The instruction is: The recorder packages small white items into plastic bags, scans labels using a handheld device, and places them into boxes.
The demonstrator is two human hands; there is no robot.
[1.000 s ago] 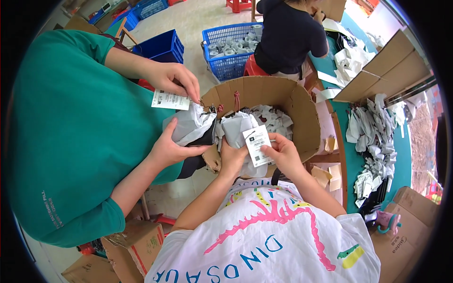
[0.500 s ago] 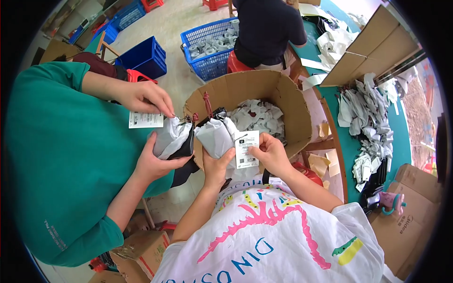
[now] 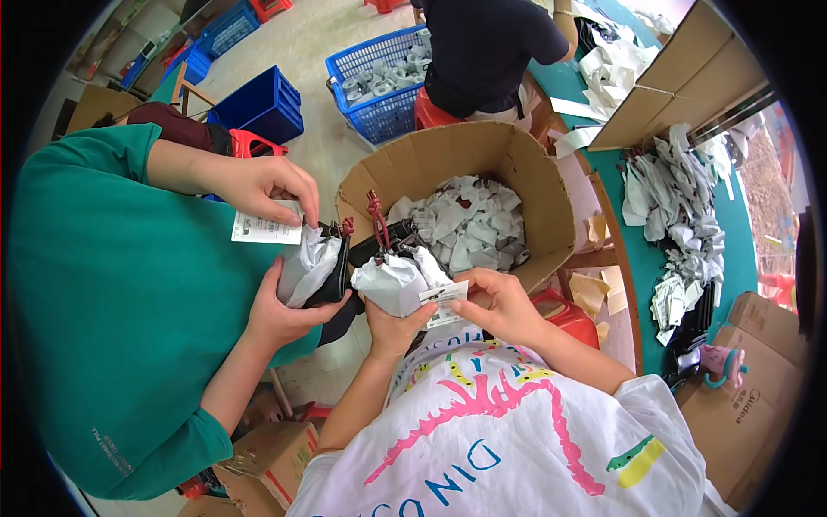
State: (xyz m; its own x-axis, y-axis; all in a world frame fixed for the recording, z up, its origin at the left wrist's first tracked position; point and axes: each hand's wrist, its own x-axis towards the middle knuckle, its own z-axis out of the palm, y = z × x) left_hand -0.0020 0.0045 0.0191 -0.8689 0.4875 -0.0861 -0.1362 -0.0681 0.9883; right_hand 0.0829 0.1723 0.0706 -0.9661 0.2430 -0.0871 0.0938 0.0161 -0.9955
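My left hand (image 3: 389, 333) is closed around a small black pouch wrapped in white paper (image 3: 394, 287), with a red cord (image 3: 376, 215) rising from its top. Between the thumb and fingers of my right hand (image 3: 506, 308) is a white printed tag (image 3: 445, 303), tilted beside the pouch; my left thumb is close to its edge. Just to the left, a co-worker in a green shirt (image 3: 129, 284) grips a similar paper-wrapped black pouch (image 3: 312, 269) in one hand, with the other hand at its top by a white tag (image 3: 258, 227).
A large cardboard box (image 3: 525, 164) stands just beyond my hands, partly filled with white-wrapped pieces (image 3: 465, 228). On the right, a green table (image 3: 642, 284) carries piled wrapped pieces and a pink cup (image 3: 722, 362). Farther off are a blue basket (image 3: 379, 73), a blue crate (image 3: 263, 108) and another seated person.
My wrapped pouch and its tag have tipped and moved slightly lower, so the pouch's top shows more. The tag now lies flatter. The co-worker's upper hand has shifted a little at the tag.
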